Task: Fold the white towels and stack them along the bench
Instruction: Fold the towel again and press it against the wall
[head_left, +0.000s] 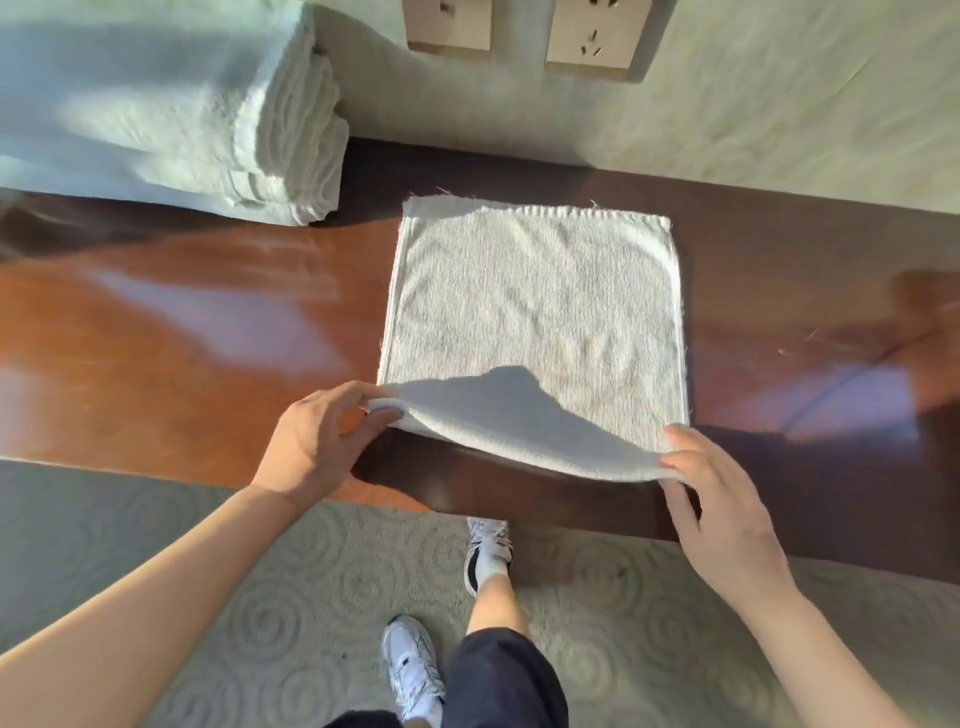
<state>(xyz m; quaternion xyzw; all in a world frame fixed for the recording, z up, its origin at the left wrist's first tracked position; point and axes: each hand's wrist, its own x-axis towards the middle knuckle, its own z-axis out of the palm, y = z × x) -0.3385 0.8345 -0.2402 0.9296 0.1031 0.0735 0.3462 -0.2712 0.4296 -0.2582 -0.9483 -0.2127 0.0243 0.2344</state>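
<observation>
A square white towel (535, 306) lies spread on the dark wooden bench (182, 332). Its near edge is lifted off the wood. My left hand (317, 441) pinches the near left corner between thumb and fingers. My right hand (722, 514) pinches the near right corner, which sags a little between the two hands. A stack of folded white towels (218, 119) stands on the bench at the far left, apart from the spread towel.
Behind the bench is a pale wall with two sockets (524, 31). Patterned grey carpet (291, 597) covers the floor in front. My legs and white trainers (413, 670) stand close to the bench's near edge. Bare wood shows left and right of the towel.
</observation>
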